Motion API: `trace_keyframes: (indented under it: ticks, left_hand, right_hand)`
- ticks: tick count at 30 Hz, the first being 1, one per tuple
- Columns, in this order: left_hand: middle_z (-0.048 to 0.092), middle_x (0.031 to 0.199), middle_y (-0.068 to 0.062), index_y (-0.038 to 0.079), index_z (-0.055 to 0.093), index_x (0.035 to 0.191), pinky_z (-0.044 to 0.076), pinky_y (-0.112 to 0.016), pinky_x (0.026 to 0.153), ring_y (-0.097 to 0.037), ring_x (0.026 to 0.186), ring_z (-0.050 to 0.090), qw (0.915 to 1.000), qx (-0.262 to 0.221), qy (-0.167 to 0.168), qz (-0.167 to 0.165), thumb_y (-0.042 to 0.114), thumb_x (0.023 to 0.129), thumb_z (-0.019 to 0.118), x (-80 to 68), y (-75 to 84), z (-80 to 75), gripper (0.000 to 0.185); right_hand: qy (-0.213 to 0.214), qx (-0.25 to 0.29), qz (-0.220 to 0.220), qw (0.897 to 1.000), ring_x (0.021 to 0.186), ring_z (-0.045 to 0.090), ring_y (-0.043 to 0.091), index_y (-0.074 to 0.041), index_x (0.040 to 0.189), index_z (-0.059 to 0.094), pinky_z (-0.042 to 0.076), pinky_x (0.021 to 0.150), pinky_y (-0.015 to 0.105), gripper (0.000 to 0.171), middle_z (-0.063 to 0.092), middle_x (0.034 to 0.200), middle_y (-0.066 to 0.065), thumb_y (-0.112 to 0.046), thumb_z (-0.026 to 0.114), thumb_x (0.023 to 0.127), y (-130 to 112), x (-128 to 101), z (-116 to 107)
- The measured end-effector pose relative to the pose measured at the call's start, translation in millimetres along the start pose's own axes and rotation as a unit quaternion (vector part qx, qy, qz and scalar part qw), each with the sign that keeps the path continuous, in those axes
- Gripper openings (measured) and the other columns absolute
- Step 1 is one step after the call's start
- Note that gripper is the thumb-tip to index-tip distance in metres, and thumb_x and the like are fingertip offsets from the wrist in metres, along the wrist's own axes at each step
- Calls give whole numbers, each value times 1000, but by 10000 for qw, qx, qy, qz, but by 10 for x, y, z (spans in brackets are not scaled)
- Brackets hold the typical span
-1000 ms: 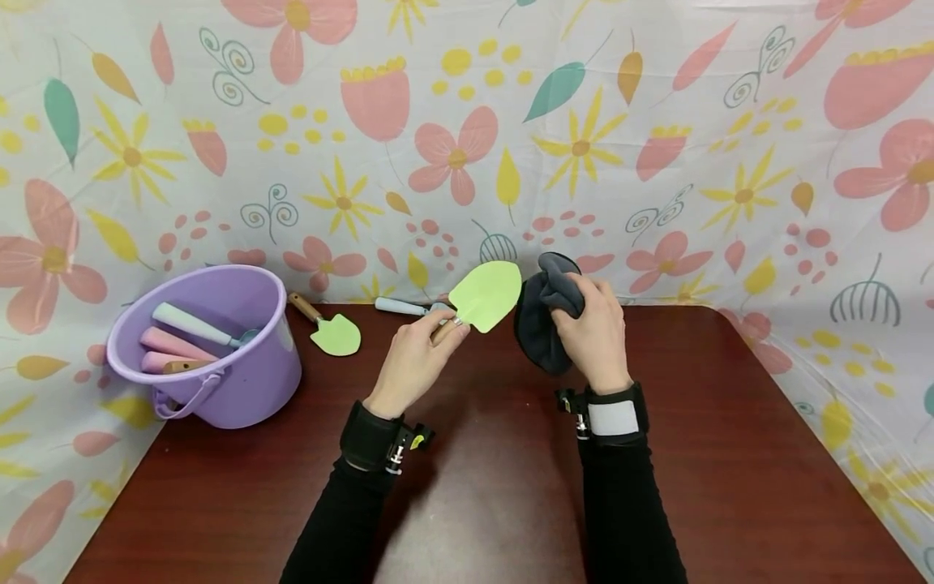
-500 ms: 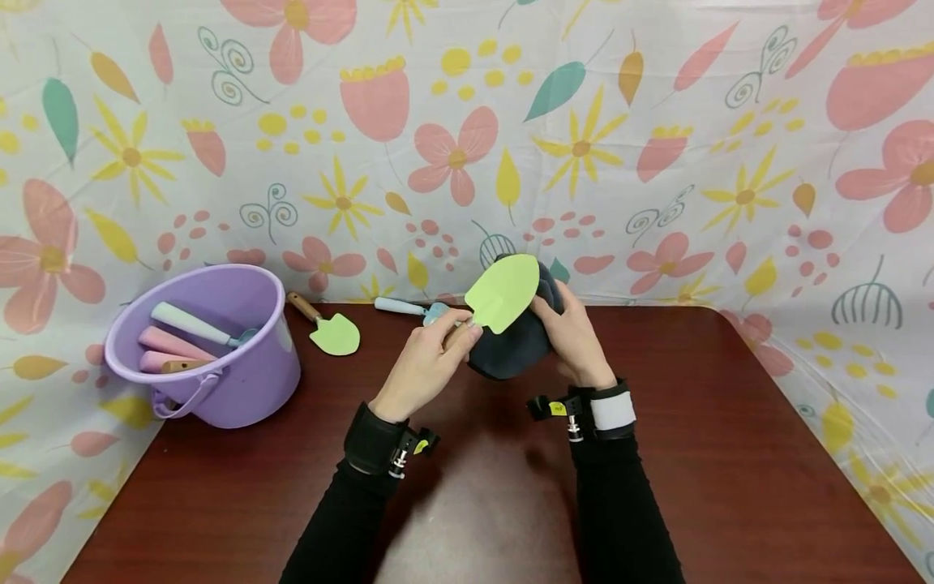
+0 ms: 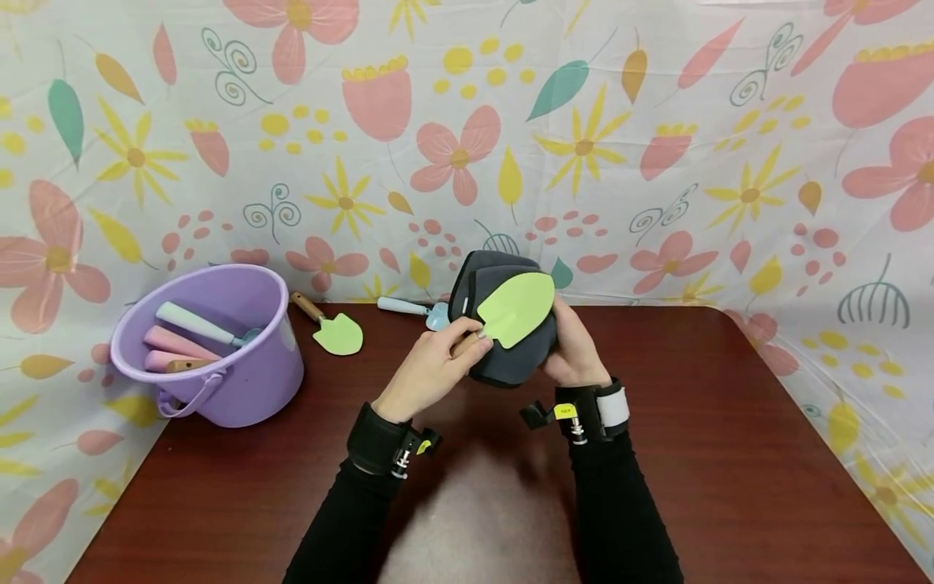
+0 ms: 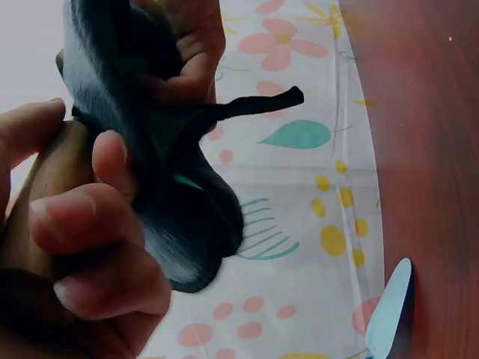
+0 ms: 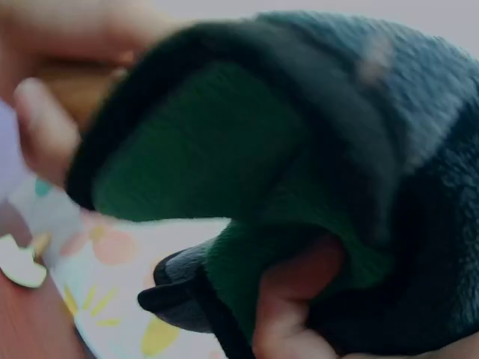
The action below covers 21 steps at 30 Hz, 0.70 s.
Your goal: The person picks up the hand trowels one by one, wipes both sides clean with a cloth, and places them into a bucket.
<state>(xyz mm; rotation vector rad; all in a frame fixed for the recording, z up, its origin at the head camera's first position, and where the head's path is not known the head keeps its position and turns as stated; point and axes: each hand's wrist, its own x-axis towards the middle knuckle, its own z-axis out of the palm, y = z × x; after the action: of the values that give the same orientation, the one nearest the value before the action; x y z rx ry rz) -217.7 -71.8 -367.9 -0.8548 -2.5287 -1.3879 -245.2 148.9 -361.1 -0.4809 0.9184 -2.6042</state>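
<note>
A small green trowel (image 3: 514, 307) is held by its wooden handle in the left hand (image 3: 430, 369), the fingers curled round the handle so that the blade points up and to the right. A dark grey cloth (image 3: 503, 357) is gripped in the right hand (image 3: 576, 357), whose fingers are bunched into the fabric; the cloth is pressed against the back of the blade and wraps partly round it — in the right wrist view the green blade (image 5: 217, 149) is seen cupped inside the fold of the cloth (image 5: 359, 112). Both are held in the air above the table (image 3: 730, 454), over its far middle part, close to the rear edge.

Near the far left corner a purple bucket (image 3: 241, 373) is stood, with several pastel-handled tools (image 3: 186, 332) laid inside it. Just right of the bucket, near the rear edge, a second green trowel (image 3: 332, 328) is laid flat, and further right a light blue tool (image 3: 409, 308) is partly hidden behind the left hand. The table is backed and flanked by a flowered sheet (image 3: 657, 122) — pink, yellow and teal on white.
</note>
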Motion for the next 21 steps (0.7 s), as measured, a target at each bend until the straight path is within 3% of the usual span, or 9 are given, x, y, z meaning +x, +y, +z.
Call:
trace_keyframes:
  ticks: [4,8,21]
  left_hand:
    - [39,62,5,22,59,93,38,-27,60,-11,57,43,9998,126,-167,-74,49,100,52,-4,-29,-30,28]
    - [32,61,4,18,47,74,33,-26,57,-11,54,35,9992,257,-285,-108,53,99,51,-13,-60,-54,43]
    - [30,61,8,19,47,70,29,-28,55,-8,54,31,9963,588,-344,-514,60,96,50,-14,-116,-118,48]
  right_hand:
    - [280,575,-121,9979,104,61,19,-13,128,58,46,95,31,31,59,116,5,-28,51,103,-65,-10,10]
    - [409,666,-350,9963,104,61,21,-12,133,52,47,94,32,34,57,117,6,-25,53,102,-128,-37,21]
    - [359,695,-885,9930,112,56,23,-13,147,37,43,99,34,47,45,137,5,-17,50,103,-303,-161,9]
